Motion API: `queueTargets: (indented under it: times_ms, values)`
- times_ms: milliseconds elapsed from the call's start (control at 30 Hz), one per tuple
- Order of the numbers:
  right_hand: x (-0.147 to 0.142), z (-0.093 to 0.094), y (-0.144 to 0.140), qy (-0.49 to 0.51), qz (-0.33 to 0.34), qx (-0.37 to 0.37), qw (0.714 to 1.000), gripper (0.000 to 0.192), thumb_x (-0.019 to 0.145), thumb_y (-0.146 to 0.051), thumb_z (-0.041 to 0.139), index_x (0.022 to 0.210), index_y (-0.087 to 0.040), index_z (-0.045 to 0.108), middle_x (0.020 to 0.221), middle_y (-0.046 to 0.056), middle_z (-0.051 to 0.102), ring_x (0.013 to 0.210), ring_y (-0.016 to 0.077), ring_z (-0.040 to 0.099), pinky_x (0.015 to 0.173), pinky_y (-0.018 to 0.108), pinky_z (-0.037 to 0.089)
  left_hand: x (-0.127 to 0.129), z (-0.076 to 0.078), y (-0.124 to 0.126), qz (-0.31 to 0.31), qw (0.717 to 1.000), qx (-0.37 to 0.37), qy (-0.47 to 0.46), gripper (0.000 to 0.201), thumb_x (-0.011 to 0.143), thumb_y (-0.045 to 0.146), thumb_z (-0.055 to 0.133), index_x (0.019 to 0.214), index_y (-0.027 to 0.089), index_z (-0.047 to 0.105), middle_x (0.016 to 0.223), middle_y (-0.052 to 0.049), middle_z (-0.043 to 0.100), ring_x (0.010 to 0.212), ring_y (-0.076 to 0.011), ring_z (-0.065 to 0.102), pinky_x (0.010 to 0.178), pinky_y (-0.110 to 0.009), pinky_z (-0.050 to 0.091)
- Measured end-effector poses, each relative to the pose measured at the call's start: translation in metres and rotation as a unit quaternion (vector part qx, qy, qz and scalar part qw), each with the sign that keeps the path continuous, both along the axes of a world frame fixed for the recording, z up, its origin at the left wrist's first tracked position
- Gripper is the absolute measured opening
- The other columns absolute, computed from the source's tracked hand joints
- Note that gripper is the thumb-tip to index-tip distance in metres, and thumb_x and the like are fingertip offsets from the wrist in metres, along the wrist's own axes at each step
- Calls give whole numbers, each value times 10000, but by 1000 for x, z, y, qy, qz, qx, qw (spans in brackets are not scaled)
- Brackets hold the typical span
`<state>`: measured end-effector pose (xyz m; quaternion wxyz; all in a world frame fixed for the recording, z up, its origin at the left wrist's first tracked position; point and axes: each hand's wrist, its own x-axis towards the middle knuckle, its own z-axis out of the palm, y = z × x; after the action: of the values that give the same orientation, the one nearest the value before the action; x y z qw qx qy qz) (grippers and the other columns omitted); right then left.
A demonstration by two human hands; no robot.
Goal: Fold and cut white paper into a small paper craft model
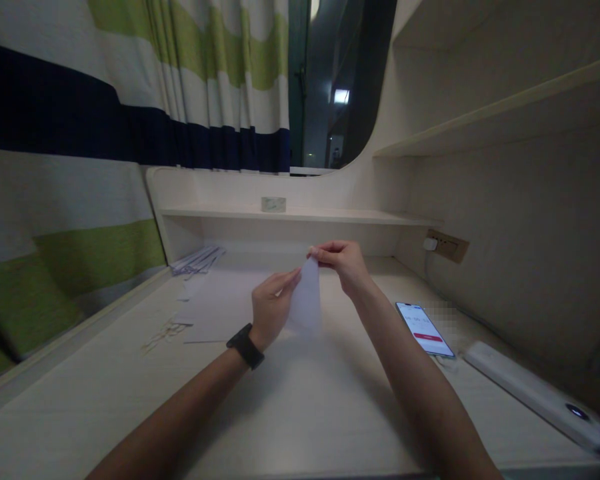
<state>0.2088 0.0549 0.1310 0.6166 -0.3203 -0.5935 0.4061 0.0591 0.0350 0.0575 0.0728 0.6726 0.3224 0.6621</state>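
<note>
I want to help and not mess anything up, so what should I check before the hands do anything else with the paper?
1. Left hand holding the raised paper: ok, fingers on its left edge.
2. Right hand holding it too: ok, pinching the top.
3. Bottom of the raised paper off the table: cannot tell, it is blurry.
4. Flat sheets lined up neatly: not ok, some edges stick out.
5. Phone away from the paper: ok, it lies on the right, beyond the right forearm.
</note>
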Motion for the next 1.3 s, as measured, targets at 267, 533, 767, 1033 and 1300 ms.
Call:
queueTargets:
  times_ms: [267, 533, 767, 1033, 1300]
  values:
    - [-2, -2, 1, 3, -7, 2, 1000, 319, 497, -421, 797, 625, -152, 686, 664, 70, 679, 587, 157, 595, 590, 307, 496, 2, 4, -6, -6, 1000, -18, -4, 203, 839, 259, 570, 998, 250, 696, 937, -17, 701, 817, -163, 639, 768, -275, 490]
    - [-3, -3, 3, 13, -28, -34, 999, 304, 497, -395, 796, 582, -149, 639, 591, 44, 633, 531, 141, 562, 529, 286, 473, 2, 4, -8, -11, 999, -41, -3, 208, 832, 284, 573, 993, 247, 699, 935, -18, 706, 808, -168, 644, 757, -271, 496]
    - [-1, -3, 4, -18, -24, -92, 995, 261, 509, -336, 781, 598, -140, 633, 598, 40, 625, 539, 136, 565, 488, 252, 474, 2, 2, -6, -10, 998, -58, 7, 215, 839, 283, 564, 998, 227, 698, 969, -34, 701, 850, -172, 640, 777, -277, 487]
    - [-1, -3, 4, -29, -14, -95, 995, 242, 488, -284, 778, 561, -115, 621, 538, 24, 604, 496, 121, 554, 512, 262, 486, 2, 3, -4, -7, 997, -70, -7, 203, 826, 278, 581, 976, 221, 704, 935, -35, 706, 820, -168, 640, 763, -278, 484]
    - [-2, -4, 6, 3, -39, -77, 996, 230, 493, -294, 764, 543, -110, 635, 514, 24, 596, 486, 124, 550, 511, 269, 484, 3, -1, -5, -34, 994, -95, -35, 214, 814, 285, 595, 991, 227, 699, 987, -37, 698, 870, -180, 644, 800, -287, 483]
